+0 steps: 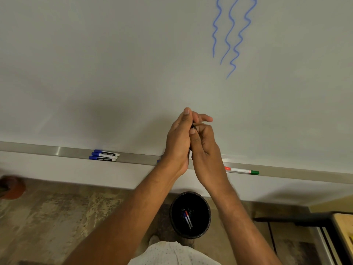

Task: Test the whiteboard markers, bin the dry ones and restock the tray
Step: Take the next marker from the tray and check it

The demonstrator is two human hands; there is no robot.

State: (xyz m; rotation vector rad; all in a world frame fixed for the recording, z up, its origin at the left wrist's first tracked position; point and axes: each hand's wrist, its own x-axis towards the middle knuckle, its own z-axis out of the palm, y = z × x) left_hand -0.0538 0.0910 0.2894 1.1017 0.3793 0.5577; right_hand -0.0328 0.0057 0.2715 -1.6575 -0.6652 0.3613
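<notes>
My left hand (178, 142) and my right hand (204, 144) meet in front of the whiteboard (114, 73), both closed round a small dark marker (193, 126) of which only a tip shows between the fingers. Three blue-capped markers (104, 155) lie side by side on the metal tray (57, 151) to the left of my hands. One marker with red and green ends (241, 170) lies on the tray to the right. Directly below my hands a black bin (191, 215) stands on the floor with two or three markers (187, 219) in it.
Three wavy blue lines (231, 35) are drawn on the board at the upper right. A desk corner (342, 224) with a dark frame is at the lower right. A brown object (11, 187) sits at the left edge. The floor is mottled beige.
</notes>
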